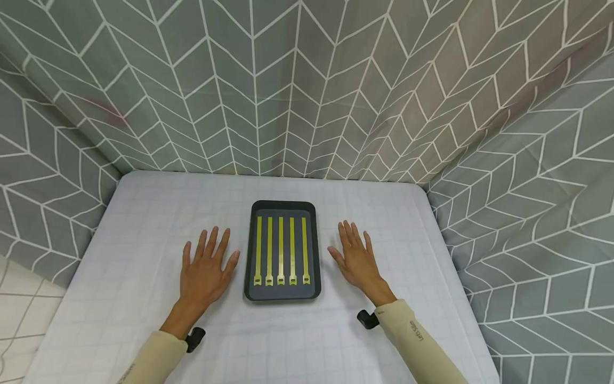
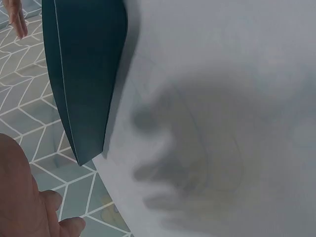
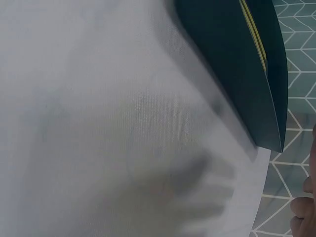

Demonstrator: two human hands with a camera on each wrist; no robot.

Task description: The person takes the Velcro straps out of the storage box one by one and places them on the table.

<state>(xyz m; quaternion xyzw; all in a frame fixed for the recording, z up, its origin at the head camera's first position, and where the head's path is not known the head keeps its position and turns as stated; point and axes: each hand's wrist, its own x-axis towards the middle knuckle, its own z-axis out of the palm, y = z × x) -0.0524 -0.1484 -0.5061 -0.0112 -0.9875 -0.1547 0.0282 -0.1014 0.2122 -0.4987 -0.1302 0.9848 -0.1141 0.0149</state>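
A dark grey rectangular tray (image 1: 283,294) lies on the white-covered table. Inside it, several yellow-green hook-and-loop cable ties (image 1: 281,248) lie side by side, their slotted heads toward the near end. My left hand (image 1: 203,274) is left of the tray with fingers spread, holding nothing. On the other side, my right hand (image 1: 358,264) has straight fingers and is likewise free of any object. Both hands stay apart from the tray and cast shadows on the cloth. The left wrist view shows the tray's side wall (image 2: 86,74); in the right wrist view, yellow edges show inside the tray (image 3: 222,54).
A white cloth (image 1: 158,213) with a faint grid covers the table. Grey curtains (image 1: 268,96) with white chevron lines hang behind it and along the sides. Pale floor tiles (image 1: 24,314) show at lower left. Each wrist carries a small black device (image 1: 195,340) beside a beige sleeve.
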